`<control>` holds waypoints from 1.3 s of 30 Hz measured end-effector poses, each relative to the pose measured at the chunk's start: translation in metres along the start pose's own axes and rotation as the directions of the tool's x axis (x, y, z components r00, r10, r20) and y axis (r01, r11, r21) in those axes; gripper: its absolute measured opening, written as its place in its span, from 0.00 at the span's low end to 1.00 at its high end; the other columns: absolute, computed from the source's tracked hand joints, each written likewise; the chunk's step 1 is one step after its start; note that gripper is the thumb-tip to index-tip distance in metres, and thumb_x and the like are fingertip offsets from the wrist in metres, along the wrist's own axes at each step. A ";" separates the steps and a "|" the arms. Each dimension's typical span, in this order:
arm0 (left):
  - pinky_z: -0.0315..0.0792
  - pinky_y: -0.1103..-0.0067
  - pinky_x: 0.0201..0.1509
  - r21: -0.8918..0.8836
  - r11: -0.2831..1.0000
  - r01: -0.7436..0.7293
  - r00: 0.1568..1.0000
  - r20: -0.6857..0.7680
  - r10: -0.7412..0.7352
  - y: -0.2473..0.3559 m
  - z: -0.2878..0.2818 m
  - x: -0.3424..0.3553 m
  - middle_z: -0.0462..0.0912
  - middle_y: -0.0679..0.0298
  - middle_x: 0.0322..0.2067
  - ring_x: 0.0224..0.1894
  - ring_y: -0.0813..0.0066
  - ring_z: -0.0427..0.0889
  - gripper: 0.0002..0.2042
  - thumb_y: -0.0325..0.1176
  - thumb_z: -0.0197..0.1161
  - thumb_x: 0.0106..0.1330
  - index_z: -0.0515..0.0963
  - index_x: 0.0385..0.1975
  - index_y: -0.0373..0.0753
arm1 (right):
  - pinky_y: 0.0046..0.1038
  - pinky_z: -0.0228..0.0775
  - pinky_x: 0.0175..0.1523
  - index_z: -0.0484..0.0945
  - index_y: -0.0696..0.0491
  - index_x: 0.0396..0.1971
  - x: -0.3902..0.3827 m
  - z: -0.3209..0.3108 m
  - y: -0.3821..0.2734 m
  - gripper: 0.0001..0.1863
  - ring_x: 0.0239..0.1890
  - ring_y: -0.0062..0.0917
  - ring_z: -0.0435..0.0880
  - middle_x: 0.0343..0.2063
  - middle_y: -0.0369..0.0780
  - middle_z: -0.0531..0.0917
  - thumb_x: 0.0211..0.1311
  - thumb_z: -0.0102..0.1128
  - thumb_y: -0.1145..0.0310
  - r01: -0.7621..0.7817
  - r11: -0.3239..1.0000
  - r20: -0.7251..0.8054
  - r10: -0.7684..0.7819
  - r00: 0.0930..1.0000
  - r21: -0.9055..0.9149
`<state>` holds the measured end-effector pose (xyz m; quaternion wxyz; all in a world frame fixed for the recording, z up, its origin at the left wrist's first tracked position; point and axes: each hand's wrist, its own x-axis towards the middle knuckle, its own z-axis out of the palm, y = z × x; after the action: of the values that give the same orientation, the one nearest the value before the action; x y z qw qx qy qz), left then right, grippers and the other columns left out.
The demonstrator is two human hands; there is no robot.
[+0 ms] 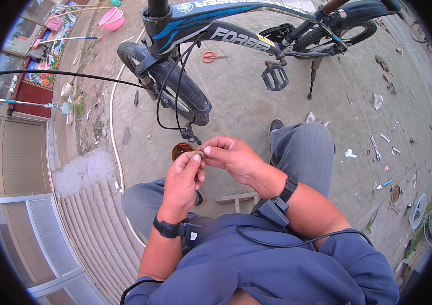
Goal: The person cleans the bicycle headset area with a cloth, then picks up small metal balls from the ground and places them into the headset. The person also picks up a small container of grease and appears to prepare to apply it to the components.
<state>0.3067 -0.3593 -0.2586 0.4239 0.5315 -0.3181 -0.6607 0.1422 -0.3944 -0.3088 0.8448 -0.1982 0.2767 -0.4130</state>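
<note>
Fingertips of my left hand (181,178) and my right hand (234,158) meet in front of me in a pinch. Between them is a small dark piece, too small and too covered to name. Just beyond my fingers hangs a dark metal fitting (190,135) at the end of black cables. Partly behind my left hand, a round container (181,149) with dark reddish-brown contents stands on the ground. A black, white and blue bicycle frame (216,33) stands past my hands, its front wheel (175,91) under a black mudguard.
Orange-handled scissors (210,57) lie beside the bicycle, near its pedal (275,77) and kickstand (313,81). Scattered on the right are a wrench (375,147), smaller wrenches and scraps. A pale hose (116,127) runs along the left, near ridged steps (94,229). A wooden stool (236,197) shows between my legs.
</note>
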 end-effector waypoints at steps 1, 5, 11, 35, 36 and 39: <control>0.62 0.88 0.21 -0.007 1.000 0.006 1.000 -0.001 -0.006 0.000 0.000 0.000 0.76 0.69 0.31 0.23 0.86 0.72 0.08 0.34 0.56 0.77 0.77 0.43 0.36 | 0.31 0.77 0.62 0.81 0.60 0.45 0.000 0.000 0.000 0.09 0.49 0.26 0.85 0.44 0.42 0.85 0.72 0.61 0.71 0.002 1.000 -0.022 -0.002 1.000 0.004; 0.62 0.87 0.22 -0.049 0.999 0.016 1.000 0.014 -0.015 0.002 -0.001 0.000 0.77 0.69 0.32 0.24 0.86 0.72 0.08 0.33 0.55 0.77 0.78 0.45 0.36 | 0.32 0.77 0.64 0.81 0.60 0.45 0.001 -0.001 0.000 0.09 0.51 0.28 0.85 0.45 0.42 0.85 0.72 0.61 0.70 0.015 1.000 -0.062 -0.014 0.998 0.017; 0.63 0.87 0.23 -0.130 0.992 0.003 0.999 0.045 0.003 0.006 -0.005 -0.001 0.76 0.69 0.33 0.25 0.85 0.73 0.09 0.34 0.56 0.78 0.78 0.46 0.36 | 0.30 0.77 0.63 0.81 0.59 0.45 0.002 -0.007 0.000 0.12 0.52 0.27 0.84 0.46 0.42 0.85 0.70 0.64 0.67 0.020 0.981 -0.101 -0.040 0.994 -0.192; 0.64 0.87 0.23 -0.085 0.992 -0.095 0.995 -0.008 0.095 0.003 -0.011 0.000 0.80 0.68 0.37 0.25 0.86 0.73 0.09 0.32 0.58 0.77 0.79 0.48 0.35 | 0.30 0.77 0.60 0.82 0.61 0.46 -0.003 -0.003 -0.005 0.13 0.53 0.31 0.85 0.46 0.44 0.85 0.71 0.63 0.66 0.025 0.983 -0.183 -0.059 0.981 -0.182; 0.64 0.87 0.23 -0.073 0.994 -0.086 0.996 -0.019 0.085 0.003 -0.012 0.000 0.80 0.68 0.37 0.25 0.86 0.73 0.09 0.32 0.58 0.77 0.79 0.48 0.35 | 0.30 0.78 0.60 0.82 0.60 0.43 -0.003 -0.003 -0.005 0.13 0.53 0.30 0.85 0.45 0.43 0.85 0.70 0.64 0.65 0.019 0.982 -0.189 -0.055 0.980 -0.186; 0.63 0.87 0.23 -0.076 0.993 -0.087 0.996 -0.027 0.086 0.003 -0.012 0.000 0.80 0.68 0.36 0.25 0.86 0.73 0.09 0.32 0.58 0.77 0.79 0.48 0.35 | 0.30 0.77 0.60 0.81 0.57 0.37 -0.002 -0.004 -0.007 0.12 0.51 0.29 0.85 0.41 0.41 0.85 0.70 0.66 0.62 0.003 0.983 -0.196 -0.039 0.980 -0.181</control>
<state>0.3191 -0.3600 -0.2590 0.4760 0.5083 -0.3102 -0.6472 0.1343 -0.3975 -0.3070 0.7871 -0.2345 0.3938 -0.4128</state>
